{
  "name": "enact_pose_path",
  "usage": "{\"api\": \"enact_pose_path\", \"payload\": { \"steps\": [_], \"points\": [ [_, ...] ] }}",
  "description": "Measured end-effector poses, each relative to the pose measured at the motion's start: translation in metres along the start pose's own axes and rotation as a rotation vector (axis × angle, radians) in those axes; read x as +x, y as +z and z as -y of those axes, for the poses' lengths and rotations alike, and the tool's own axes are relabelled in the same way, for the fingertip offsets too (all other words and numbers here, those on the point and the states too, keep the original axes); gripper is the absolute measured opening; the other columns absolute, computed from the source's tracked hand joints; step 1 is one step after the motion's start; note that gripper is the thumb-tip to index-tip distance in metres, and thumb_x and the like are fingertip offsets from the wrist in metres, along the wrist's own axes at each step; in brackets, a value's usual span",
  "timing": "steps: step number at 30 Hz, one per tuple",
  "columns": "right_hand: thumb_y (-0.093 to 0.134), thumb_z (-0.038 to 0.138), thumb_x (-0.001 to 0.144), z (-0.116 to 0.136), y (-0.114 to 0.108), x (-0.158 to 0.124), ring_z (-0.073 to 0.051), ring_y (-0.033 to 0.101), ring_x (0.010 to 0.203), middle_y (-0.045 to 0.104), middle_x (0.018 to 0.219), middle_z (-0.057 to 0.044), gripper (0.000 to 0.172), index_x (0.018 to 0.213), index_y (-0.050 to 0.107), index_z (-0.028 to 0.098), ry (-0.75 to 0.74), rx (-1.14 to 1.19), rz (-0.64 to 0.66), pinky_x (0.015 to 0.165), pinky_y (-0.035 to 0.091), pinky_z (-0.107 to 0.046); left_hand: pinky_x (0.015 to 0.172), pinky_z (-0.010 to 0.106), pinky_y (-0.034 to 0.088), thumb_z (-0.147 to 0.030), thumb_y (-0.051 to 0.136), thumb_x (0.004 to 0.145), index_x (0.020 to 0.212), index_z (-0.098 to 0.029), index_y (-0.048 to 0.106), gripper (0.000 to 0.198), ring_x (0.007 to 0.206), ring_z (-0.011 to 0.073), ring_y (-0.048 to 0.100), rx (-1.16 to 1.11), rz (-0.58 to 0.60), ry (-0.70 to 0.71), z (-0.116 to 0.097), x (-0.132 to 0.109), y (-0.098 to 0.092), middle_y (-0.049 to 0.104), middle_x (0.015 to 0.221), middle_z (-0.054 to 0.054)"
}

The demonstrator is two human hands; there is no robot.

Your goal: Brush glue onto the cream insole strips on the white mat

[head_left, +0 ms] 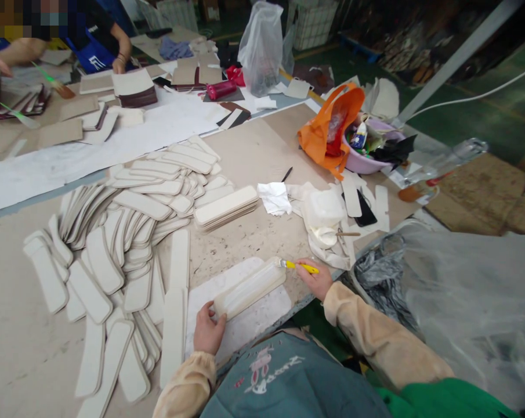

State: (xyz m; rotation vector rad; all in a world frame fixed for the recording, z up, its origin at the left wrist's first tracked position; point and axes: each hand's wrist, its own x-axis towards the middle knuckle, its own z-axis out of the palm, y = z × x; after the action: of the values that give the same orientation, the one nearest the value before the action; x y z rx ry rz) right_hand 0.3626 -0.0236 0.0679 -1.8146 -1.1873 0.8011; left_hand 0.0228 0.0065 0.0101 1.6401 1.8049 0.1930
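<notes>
In my right hand (318, 280) is a paintbrush (303, 267) with a yellow handle, its bristles touching the far right end of a long pale board strip (249, 288). A wet, whitish streak runs along that strip. My left hand (209, 328) grips the strip's near left end between thumb and fingers. Beneath it lies a white sheet (227, 278). Just beyond stands a neat stack of similar strips (226, 208). To the left, a large loose pile of rounded strips (105, 255) spreads over the table.
At the right sit a white tub (325, 208), a white paper (274, 198), an orange bag (332, 130), a lilac basin (366, 162) and a clear bottle (445, 168). Across the table a co-worker in a blue apron (94, 55) handles boards. Plastic sheeting (471, 290) lies right of the table edge.
</notes>
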Motion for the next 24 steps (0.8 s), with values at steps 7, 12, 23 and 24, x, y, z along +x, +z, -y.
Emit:
{"api": "enact_pose_path", "payload": {
  "steps": [7, 12, 23, 24],
  "points": [
    [0.048, 0.037, 0.084, 0.011, 0.039, -0.012, -0.015, 0.059, 0.074, 0.065, 0.083, -0.002, 0.025, 0.089, 0.065, 0.019, -0.097, 0.070, 0.155, 0.067, 0.046, -0.025, 0.077, 0.037, 0.045, -0.045, 0.049, 0.070, 0.115, -0.012, 0.044, 0.057, 0.069, 0.0164, 0.049, 0.012, 0.000, 0.005, 0.000, 0.000, 0.000, 0.046, 0.087, 0.004],
    [0.049, 0.035, 0.083, 0.003, 0.036, -0.010, -0.015, 0.059, 0.072, 0.065, 0.082, -0.002, 0.023, 0.089, 0.065, 0.019, -0.092, 0.049, 0.088, 0.067, 0.047, -0.026, 0.076, 0.036, 0.045, -0.045, 0.050, 0.069, 0.115, -0.012, 0.044, 0.057, 0.069, 0.0162, 0.050, 0.007, -0.001, 0.002, 0.001, 0.001, 0.000, 0.046, 0.087, 0.004],
    [0.049, 0.031, 0.084, 0.017, 0.041, -0.025, -0.014, 0.061, 0.076, 0.066, 0.085, -0.003, 0.021, 0.090, 0.065, 0.019, -0.179, 0.069, 0.138, 0.071, 0.048, -0.025, 0.073, 0.035, 0.046, -0.046, 0.050, 0.068, 0.114, -0.011, 0.045, 0.058, 0.067, 0.0159, 0.050, 0.013, -0.006, 0.016, 0.001, 0.002, 0.000, 0.047, 0.085, 0.003],
    [0.049, 0.030, 0.084, 0.019, 0.046, -0.027, -0.014, 0.061, 0.077, 0.067, 0.086, -0.002, 0.020, 0.090, 0.065, 0.020, -0.203, 0.069, 0.158, 0.072, 0.048, -0.025, 0.073, 0.036, 0.046, -0.046, 0.050, 0.068, 0.114, -0.011, 0.045, 0.058, 0.067, 0.0160, 0.050, 0.017, -0.005, 0.014, 0.000, 0.002, -0.001, 0.047, 0.085, 0.003]
  ]
}}
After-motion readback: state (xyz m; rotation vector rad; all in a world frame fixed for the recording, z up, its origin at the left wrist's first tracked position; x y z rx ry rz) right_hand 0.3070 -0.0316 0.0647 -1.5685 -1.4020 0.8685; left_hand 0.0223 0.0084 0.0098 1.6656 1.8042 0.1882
